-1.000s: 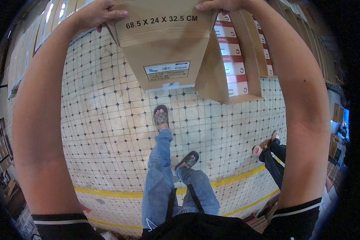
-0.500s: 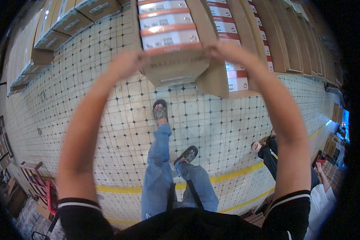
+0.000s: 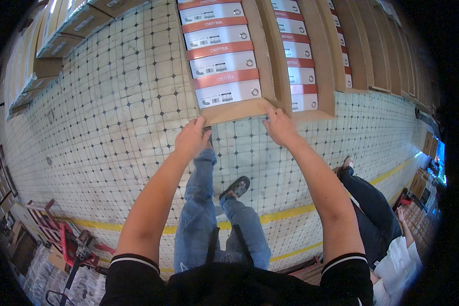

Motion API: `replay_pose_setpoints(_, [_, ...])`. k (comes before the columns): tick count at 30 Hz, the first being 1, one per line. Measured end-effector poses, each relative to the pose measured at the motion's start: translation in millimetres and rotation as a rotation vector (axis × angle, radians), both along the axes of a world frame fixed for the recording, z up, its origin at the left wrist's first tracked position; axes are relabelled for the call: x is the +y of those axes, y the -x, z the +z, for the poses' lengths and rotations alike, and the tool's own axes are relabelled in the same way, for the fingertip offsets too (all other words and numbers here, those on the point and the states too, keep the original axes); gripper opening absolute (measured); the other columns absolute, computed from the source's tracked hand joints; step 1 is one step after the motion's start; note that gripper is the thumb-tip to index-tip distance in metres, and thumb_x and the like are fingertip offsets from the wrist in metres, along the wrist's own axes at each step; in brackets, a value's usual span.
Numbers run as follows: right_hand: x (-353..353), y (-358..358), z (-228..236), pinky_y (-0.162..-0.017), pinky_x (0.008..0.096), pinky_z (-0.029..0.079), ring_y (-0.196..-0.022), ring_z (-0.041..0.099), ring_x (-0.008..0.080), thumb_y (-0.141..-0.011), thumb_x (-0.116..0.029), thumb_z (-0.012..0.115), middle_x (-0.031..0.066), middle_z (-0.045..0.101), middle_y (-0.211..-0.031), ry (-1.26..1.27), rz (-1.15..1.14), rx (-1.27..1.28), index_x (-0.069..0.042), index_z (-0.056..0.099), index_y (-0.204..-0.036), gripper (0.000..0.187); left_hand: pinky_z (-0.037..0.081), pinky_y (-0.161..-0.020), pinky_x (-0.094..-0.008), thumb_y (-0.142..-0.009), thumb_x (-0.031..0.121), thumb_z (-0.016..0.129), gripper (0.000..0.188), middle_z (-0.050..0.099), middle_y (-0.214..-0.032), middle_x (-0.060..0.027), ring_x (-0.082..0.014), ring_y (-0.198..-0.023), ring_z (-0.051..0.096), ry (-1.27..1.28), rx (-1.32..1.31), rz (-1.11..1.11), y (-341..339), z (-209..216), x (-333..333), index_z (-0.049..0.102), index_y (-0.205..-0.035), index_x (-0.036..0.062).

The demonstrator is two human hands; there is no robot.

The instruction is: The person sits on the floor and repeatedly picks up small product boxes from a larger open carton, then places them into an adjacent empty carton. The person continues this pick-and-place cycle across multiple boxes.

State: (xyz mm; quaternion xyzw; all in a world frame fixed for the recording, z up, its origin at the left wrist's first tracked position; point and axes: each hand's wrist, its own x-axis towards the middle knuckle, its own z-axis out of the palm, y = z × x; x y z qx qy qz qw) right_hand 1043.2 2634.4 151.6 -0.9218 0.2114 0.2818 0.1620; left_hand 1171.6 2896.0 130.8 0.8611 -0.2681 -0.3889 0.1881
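Observation:
A long open cardboard carton rests on the tiled floor in front of me. Inside it stands a row of white shoe boxes with red-orange lids. My left hand is at the carton's near left corner, its fingertips by the edge and the thumb apart. At the near right corner, my right hand has its fingers stretched onto the cardboard edge, thumb apart. Neither hand is visibly closed around anything.
Another open carton of similar boxes stands at the right, with more cartons beyond. Stacked closed cartons line the far left. A person is close by at right. A red pallet jack stands at lower left.
The carton's near end, raised and tilted before, is now down, with its shoe boxes lying in fuller view. Both my hands have come lower and nearer to me. The person at right has moved closer.

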Motion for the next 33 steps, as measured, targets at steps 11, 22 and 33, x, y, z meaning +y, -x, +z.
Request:
replay_pose_setpoints(11, [-42.0, -90.1, -8.2, -0.087, 0.0504, 0.051, -0.102, 0.063, 0.0432, -0.093, -0.042, 0.063, 0.0243, 0.057, -0.126, 0.445, -0.119, -0.729, -0.012, 0.040, -0.148, 0.067, 0.045, -0.101, -0.0466, -0.094, 0.032, 0.064, 0.049, 0.047, -0.142, -0.0251, -0.0398, -0.127, 0.049, 0.297, -0.358, 0.346, -32.1, -5.2, -36.4, 0.054, -0.133, 0.0044])
replay_pose_setpoints(22, [-45.7, -108.6, -47.9, -0.068, 0.0491, 0.055, -0.078, 0.066, 0.0371, -0.100, -0.036, 0.049, 0.0184, 0.062, -0.090, 0.377, -0.347, -0.369, -0.025, 0.028, -0.157, 0.062, 0.043, -0.101, -0.0485, -0.099, 0.031, 0.050, 0.051, 0.057, -0.132, -0.0242, -0.0398, -0.124, 0.054, 0.301, -0.205, 0.657, -160.0, -36.6, -112.4, 0.045, -0.140, 0.0005])
replay_pose_setpoints(33, [-51.1, -102.1, -60.2, -0.062, 0.0483, 0.053, -0.072, 0.065, 0.0349, -0.100, -0.036, 0.051, 0.0132, 0.062, -0.091, 0.429, -0.346, -0.422, -0.025, 0.035, -0.154, 0.057, 0.048, -0.086, -0.0534, -0.100, 0.034, 0.048, 0.036, 0.068, -0.111, -0.0223, -0.0430, -0.102, 0.064, 0.093, -0.391, 0.699, -267.8, -26.5, -174.2, 0.058, -0.123, 0.0083])
